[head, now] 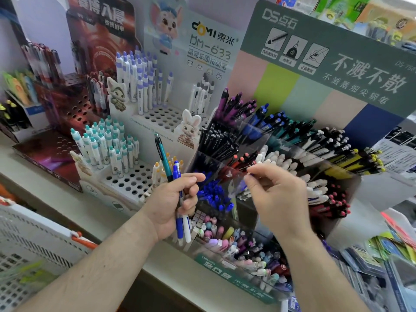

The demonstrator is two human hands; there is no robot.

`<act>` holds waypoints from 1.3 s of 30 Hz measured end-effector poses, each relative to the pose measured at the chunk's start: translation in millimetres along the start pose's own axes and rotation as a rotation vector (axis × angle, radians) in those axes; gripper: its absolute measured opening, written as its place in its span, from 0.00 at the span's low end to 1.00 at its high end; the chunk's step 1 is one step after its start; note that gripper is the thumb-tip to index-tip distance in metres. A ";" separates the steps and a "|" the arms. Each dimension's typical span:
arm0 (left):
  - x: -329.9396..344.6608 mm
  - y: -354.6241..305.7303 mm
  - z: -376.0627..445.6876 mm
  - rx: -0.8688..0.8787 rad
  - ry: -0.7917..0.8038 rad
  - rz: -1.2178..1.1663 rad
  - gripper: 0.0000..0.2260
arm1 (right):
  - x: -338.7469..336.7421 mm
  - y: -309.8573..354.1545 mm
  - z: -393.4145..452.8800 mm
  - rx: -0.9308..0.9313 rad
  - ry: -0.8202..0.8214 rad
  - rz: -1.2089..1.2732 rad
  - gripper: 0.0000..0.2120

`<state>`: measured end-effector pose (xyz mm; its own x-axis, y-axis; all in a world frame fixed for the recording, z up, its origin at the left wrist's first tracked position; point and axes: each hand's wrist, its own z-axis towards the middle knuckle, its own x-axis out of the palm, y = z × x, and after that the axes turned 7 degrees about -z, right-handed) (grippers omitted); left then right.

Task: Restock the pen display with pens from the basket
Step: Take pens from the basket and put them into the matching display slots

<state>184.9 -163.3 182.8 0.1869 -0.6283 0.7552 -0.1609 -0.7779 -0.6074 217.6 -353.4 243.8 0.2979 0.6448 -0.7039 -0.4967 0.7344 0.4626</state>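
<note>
My left hand (171, 203) grips a small bunch of pens upright: a teal pen (163, 156) sticks up highest, with blue pens (179, 228) and a white one beside it. My right hand (276, 194) hovers over the clear tiered pen display (281, 143), thumb and forefinger pinching what looks like the blue end of a pen above the compartment of blue pens (213, 192); most of that pen is hidden. The white perforated basket (24, 242) sits at lower left, its inside mostly out of view.
White cardboard stands with holes hold teal-capped pens (105, 145) and purple-capped pens (144, 82) at the left and back. A dark red stand (51, 154) sits farther left. Pastel erasers and pens (225, 239) fill the display's front row. Packaged goods (391, 248) lie at the right.
</note>
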 end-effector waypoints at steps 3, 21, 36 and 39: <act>1.9 1.1 -1.1 0.003 0.009 0.022 0.08 | 21.1 0.6 -5.2 0.004 0.104 -0.112 0.06; 8.7 1.1 -10.7 0.028 -0.005 0.065 0.08 | 26.7 26.7 -3.8 0.194 0.359 -0.073 0.03; 17.5 -12.7 1.0 0.139 -0.062 -0.049 0.16 | 9.9 23.6 -26.6 0.404 0.483 0.246 0.10; 21.4 -14.0 1.9 0.142 -0.075 0.049 0.18 | -2.5 17.6 -23.9 0.376 0.352 0.253 0.12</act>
<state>193.0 -165.9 206.9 0.2544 -0.6601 0.7068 -0.0340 -0.7365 -0.6756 188.7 -347.2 240.8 -0.1138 0.7485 -0.6533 -0.1742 0.6324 0.7548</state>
